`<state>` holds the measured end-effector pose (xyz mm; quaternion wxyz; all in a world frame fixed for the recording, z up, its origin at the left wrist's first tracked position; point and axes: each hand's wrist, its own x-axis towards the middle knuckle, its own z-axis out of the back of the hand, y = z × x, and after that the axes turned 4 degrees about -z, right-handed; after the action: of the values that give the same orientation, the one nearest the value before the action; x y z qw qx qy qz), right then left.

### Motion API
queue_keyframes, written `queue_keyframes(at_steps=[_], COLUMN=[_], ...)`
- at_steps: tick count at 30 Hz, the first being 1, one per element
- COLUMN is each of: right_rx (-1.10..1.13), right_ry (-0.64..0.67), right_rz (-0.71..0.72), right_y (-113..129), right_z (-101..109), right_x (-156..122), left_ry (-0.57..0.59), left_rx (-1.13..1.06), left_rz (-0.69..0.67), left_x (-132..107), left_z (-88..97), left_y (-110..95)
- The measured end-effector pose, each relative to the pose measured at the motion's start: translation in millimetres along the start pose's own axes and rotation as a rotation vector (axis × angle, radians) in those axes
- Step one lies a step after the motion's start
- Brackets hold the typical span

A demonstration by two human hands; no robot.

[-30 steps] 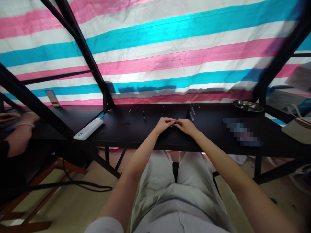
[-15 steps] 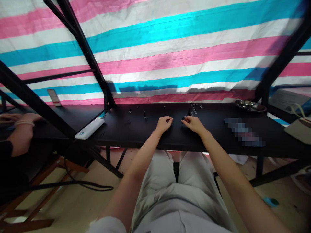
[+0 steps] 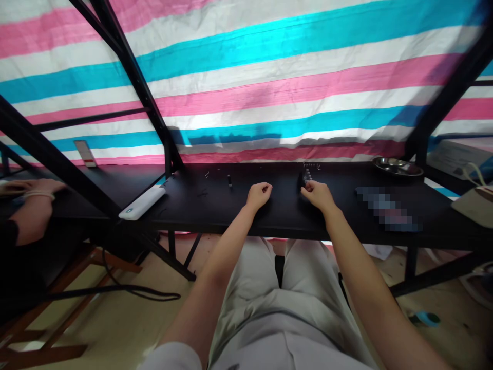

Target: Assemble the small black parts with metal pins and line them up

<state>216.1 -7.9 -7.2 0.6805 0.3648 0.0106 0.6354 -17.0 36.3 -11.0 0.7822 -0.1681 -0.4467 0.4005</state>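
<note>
My left hand [image 3: 259, 196] rests over the black table [image 3: 185, 205] with its fingers curled together. Whatever they hold, if anything, is hidden. To the right, my right hand [image 3: 319, 195] is closed in a pinch, and I cannot make out what is between its fingertips. Just beyond those fingertips stands a small dark object [image 3: 301, 180], partly covered by the hand. Beside it runs a line of small clear bead-like pieces [image 3: 307, 176]. Left of my hands is a small black cylinder [image 3: 229, 180] with a pale end. Tiny white bits [image 3: 207, 174] lie farther left.
A white elongated case [image 3: 143, 203] lies at the left by the black frame post. At the back right is a shiny metal dish [image 3: 397, 167], with a blurred-out flat item [image 3: 387, 209] in front. Another person's hand [image 3: 42, 189] is at the far left. Striped sheeting [image 3: 269, 97] hangs behind.
My right hand has moved right, away from my left hand, and a dark object seen at its fingertips no longer shows there. My left hand has shifted very slightly left.
</note>
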Motion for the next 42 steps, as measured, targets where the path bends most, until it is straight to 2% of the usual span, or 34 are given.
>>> queue_keyframes(at_steps=[19,33,42], right_rx=[-0.137,-0.159,-0.104], right_ry=[0.063,0.056,0.088], right_rz=[-0.061,-0.081,-0.108], right_y=[-0.5,2.0,0.7], right_z=[-2.0,-7.2,-1.5], right_x=[-1.7,1.6,-0.6], left_ry=[0.029,0.044,0.047], left_rx=[0.032,0.047,0.038], left_rz=[0.029,0.034,0.035], left_x=[-0.3,-1.2,-1.3], left_z=[3.9,3.1,2.5], left_y=[-5.6,-6.9,-4.9])
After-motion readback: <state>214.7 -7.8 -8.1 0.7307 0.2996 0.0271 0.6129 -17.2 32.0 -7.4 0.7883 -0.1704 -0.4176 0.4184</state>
